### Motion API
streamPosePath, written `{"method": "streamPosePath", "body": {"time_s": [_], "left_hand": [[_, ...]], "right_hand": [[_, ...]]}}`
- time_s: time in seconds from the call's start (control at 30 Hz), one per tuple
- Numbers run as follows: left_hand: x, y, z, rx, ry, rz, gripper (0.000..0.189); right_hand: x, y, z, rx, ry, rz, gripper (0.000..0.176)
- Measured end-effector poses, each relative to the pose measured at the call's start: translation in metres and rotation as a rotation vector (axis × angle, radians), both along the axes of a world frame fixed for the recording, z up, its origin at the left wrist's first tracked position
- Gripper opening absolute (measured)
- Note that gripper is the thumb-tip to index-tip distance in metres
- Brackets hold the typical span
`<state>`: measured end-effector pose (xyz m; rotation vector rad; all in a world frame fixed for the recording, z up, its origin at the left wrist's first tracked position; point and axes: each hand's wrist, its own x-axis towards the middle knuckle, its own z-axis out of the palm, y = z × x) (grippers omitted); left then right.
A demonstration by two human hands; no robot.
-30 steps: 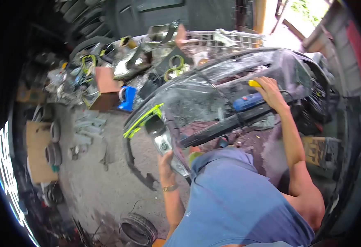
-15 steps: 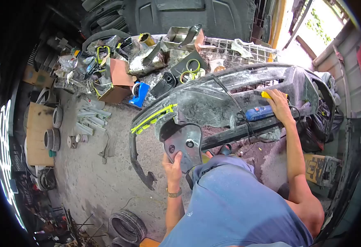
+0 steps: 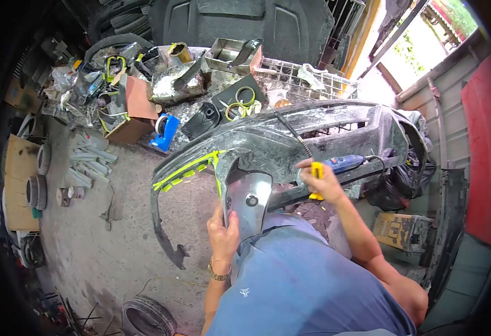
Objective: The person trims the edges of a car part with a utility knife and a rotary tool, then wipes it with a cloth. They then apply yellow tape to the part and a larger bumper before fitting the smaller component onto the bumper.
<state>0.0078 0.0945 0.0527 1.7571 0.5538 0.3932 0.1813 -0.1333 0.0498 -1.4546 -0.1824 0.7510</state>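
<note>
My left hand (image 3: 223, 232) grips the lower edge of a curved dark plastic panel (image 3: 249, 204) with round holes, its thumb pressed on the near face. Just beyond the panel lies a large scuffed bumper (image 3: 335, 126) with bright yellow-green tape (image 3: 186, 168) along its left part. My right hand (image 3: 325, 185) is closed round a yellow utility knife (image 3: 316, 193), in the air to the right of the panel. A blue corded power tool (image 3: 343, 163) rests on the bumper beside that hand. Whether the knife's blade is out cannot be made out.
Behind the bumper, a cluttered bench holds a blue tape dispenser (image 3: 165, 133), tape rolls (image 3: 240, 103), a metal box (image 3: 231, 56) and a cardboard box (image 3: 130, 115). Plastic strips (image 3: 91, 159) and a tire (image 3: 147, 316) lie on the floor. At right are black bags (image 3: 393, 187) and a carton (image 3: 399, 229).
My right hand has come left and down from above the blue power tool towards the panel, carrying the yellow knife. My left hand has turned the panel slightly. The view has shifted right.
</note>
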Motion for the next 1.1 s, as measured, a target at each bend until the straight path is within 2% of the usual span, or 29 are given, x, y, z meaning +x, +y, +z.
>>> {"method": "streamPosePath", "body": {"time_s": [0.07,0.1,0.17,0.27,0.4,0.5,0.57,0.6,0.67,0.77,0.8,0.87,0.9,0.93,1.0,1.1], "left_hand": [[0.004,0.0,0.004,0.16,0.05,-0.073,0.047],[0.006,0.0,0.008,0.144,0.049,-0.078,0.047],[0.012,-0.002,0.016,0.326,-0.036,-0.13,0.059],[0.019,0.002,0.028,0.376,-0.056,-0.163,0.067],[0.023,0.008,0.039,0.396,0.041,-0.236,0.07],[0.029,0.013,0.031,0.361,0.045,-0.255,0.064],[0.031,0.018,0.007,0.276,-0.055,-0.224,0.051],[0.032,0.019,0.004,0.265,-0.069,-0.277,0.051],[0.033,0.023,-0.002,-0.211,0.054,-0.26,0.033],[0.028,0.027,-0.024,-0.369,0.104,-0.324,0.023],[0.029,0.021,-0.025,-0.364,0.118,-0.358,0.023],[0.03,0.006,-0.024,-0.444,0.131,-0.374,0.019],[0.033,-0.005,-0.021,-0.478,0.155,-0.343,0.023],[0.036,-0.015,-0.02,-0.47,0.168,-0.351,0.023],[0.04,-0.034,-0.022,-0.565,0.078,-0.226,0.029],[0.038,-0.051,-0.025,-0.599,0.066,-0.077,0.038]], "right_hand": [[-0.011,0.024,0.009,0.131,0.112,-0.005,0.029],[-0.014,0.034,0.012,0.158,0.164,-0.021,0.027],[-0.012,0.037,0.0,0.171,0.193,-0.022,0.026],[-0.013,0.038,-0.008,0.212,0.252,-0.048,0.023],[-0.015,0.04,-0.011,0.26,0.266,-0.113,0.02],[-0.015,0.045,-0.004,0.199,0.238,-0.146,0.018],[-0.015,0.045,0.001,0.126,0.196,-0.171,0.014],[-0.014,0.045,0.003,0.046,0.13,-0.141,0.014],[-0.011,0.037,0.002,0.095,0.104,-0.079,0.015],[-0.008,0.021,-0.001,0.146,0.197,0.018,0.018],[-0.007,0.016,-0.006,0.154,0.202,-0.018,0.018],[-0.001,0.004,-0.015,-0.026,0.074,-0.08,0.021],[0.009,-0.014,-0.016,-0.145,-0.285,-0.009,0.024],[0.016,-0.031,-0.015,-0.285,-0.405,-0.031,0.023],[0.04,-0.075,-0.021,-0.512,-0.316,-0.032,0.025],[0.088,-0.131,-0.029,-0.691,-0.746,0.024,0.03]]}}
